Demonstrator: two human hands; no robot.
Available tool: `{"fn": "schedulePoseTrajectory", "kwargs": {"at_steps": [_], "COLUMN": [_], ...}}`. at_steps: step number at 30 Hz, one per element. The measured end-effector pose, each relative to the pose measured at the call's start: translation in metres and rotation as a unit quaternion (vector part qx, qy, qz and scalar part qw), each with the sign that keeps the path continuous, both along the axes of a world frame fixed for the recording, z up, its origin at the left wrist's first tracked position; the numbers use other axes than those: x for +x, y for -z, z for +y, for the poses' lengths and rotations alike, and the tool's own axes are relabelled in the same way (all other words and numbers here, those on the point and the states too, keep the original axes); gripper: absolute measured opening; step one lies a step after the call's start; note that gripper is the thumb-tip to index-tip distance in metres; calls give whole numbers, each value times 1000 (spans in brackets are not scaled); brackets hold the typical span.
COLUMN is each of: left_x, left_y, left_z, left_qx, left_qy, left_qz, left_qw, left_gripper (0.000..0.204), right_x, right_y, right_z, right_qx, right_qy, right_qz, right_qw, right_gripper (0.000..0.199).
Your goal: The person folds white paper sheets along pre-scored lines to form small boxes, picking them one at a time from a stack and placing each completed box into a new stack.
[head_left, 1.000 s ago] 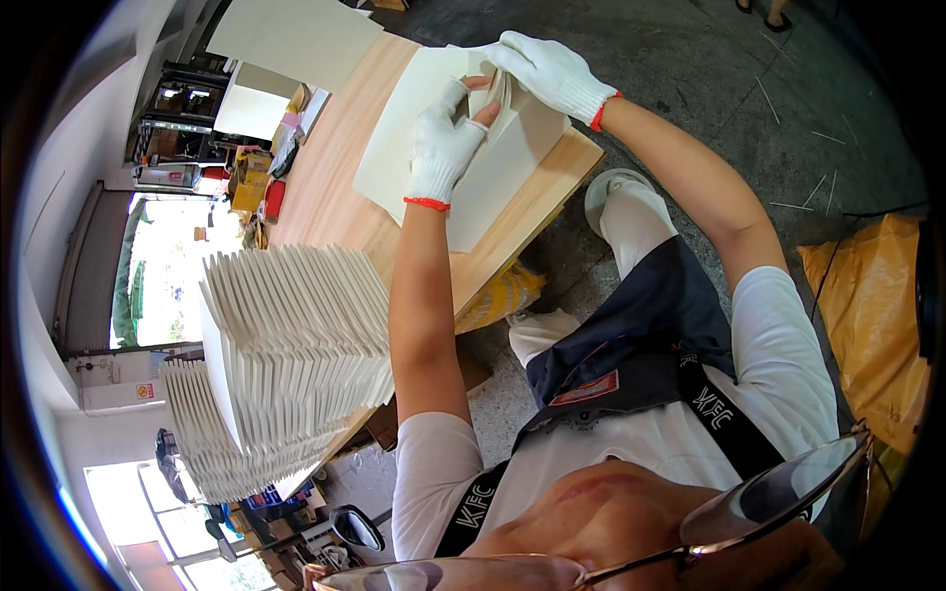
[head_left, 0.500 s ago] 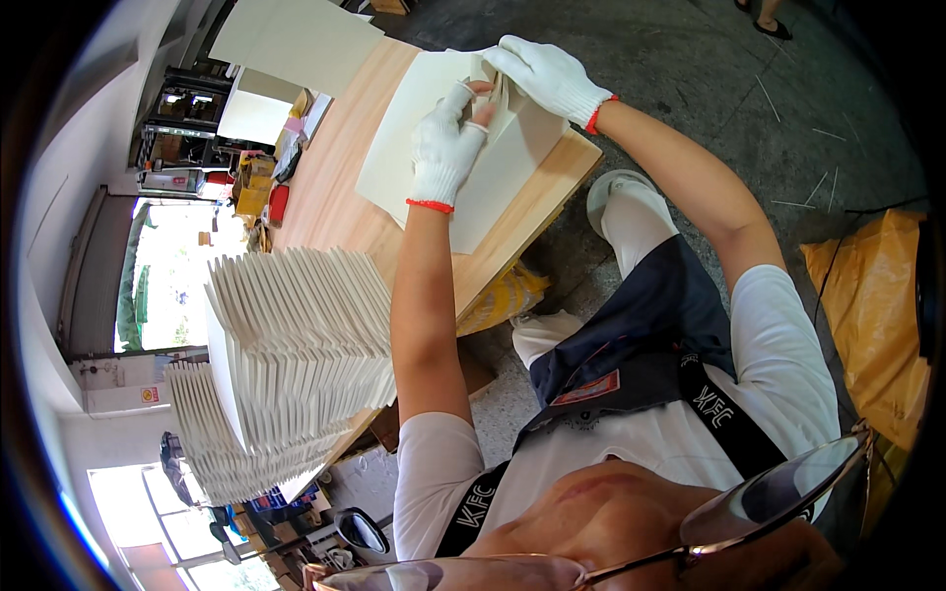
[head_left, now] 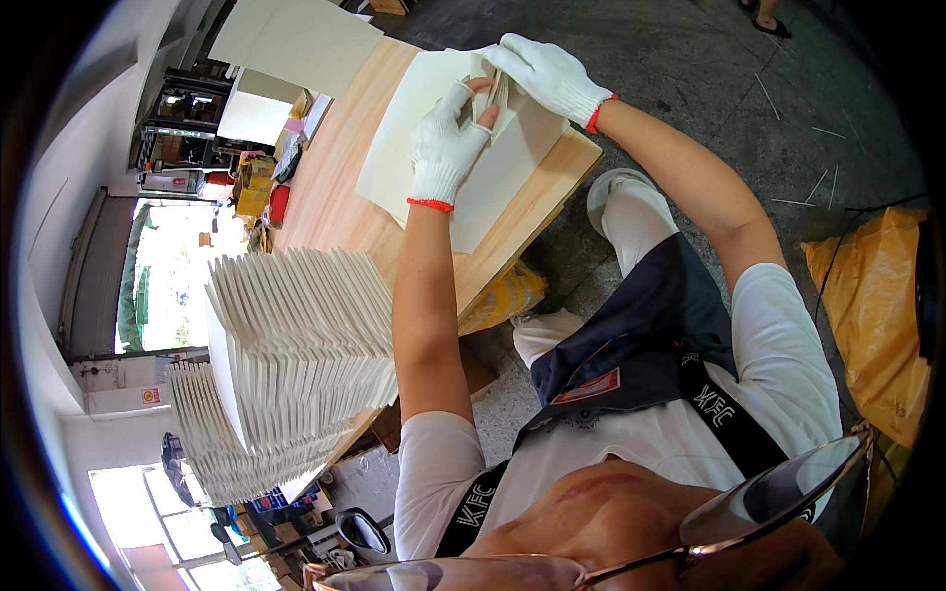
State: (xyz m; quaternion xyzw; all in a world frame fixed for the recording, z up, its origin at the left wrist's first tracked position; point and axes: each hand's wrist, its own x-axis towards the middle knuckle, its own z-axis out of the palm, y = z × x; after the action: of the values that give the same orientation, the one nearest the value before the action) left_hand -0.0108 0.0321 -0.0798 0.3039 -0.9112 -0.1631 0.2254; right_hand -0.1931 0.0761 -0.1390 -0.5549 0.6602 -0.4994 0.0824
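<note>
Workshop interior: a dark grey floor (head_left: 680, 59) is shown, strewn with thin white strips (head_left: 769, 97), and a bright opening (head_left: 177, 276) is set in the wall at left. A foot (head_left: 772, 28) of another person, in a dark shoe, is seen at the top edge.

Worktop (head_left: 330, 153): pale wood, set at an angle. At its far end a large cream sheet (head_left: 296, 44) is laid; beside it, yellow packaging (head_left: 254, 182) and a red item (head_left: 279, 205) are massed.

Off-white sheets (head_left: 394, 158): laid on the worktop near its right-hand edge, beneath both hands. Some thin leaves (head_left: 503, 91) are raised between the two hands.

Left hand (head_left: 445, 150): white knit glove, red cuff, thumb and forefinger tips left bare. Thumb and forefinger are parted and set against the raised leaves; whether these are pinched cannot be told.

Right hand (head_left: 544, 77): matching glove, laid across the far right edge of the sheets, fingertips near the leaves; its underside is hidden, so its grip cannot be told. The hands are held close together, the leaves between them.

Tall stack (head_left: 301, 315): folded off-white pieces, layered, placed left of the left forearm. A second stack (head_left: 202, 424) is placed behind it.

Yellow sack (head_left: 872, 315): stood at far right.
</note>
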Motion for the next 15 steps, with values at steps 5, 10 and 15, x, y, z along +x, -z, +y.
{"fn": "schedulePoseTrajectory", "kwargs": {"at_steps": [5, 10, 15], "left_x": [-1, -2, 0], "left_y": [-6, -6, 3], "left_z": [7, 6, 0], "left_qx": [11, 14, -6], "left_qy": [3, -2, 7], "left_qz": [36, -21, -4], "left_qw": [999, 1000, 1000], "left_gripper": [31, 31, 34], "right_x": [3, 1, 3], "right_y": [-10, 3, 1], "right_z": [11, 1, 2], "right_qx": [8, -18, -15], "right_qy": [-3, 14, 9], "right_qz": [0, -9, -13], "right_qw": [1000, 1000, 1000], "right_gripper": [42, 41, 41]}}
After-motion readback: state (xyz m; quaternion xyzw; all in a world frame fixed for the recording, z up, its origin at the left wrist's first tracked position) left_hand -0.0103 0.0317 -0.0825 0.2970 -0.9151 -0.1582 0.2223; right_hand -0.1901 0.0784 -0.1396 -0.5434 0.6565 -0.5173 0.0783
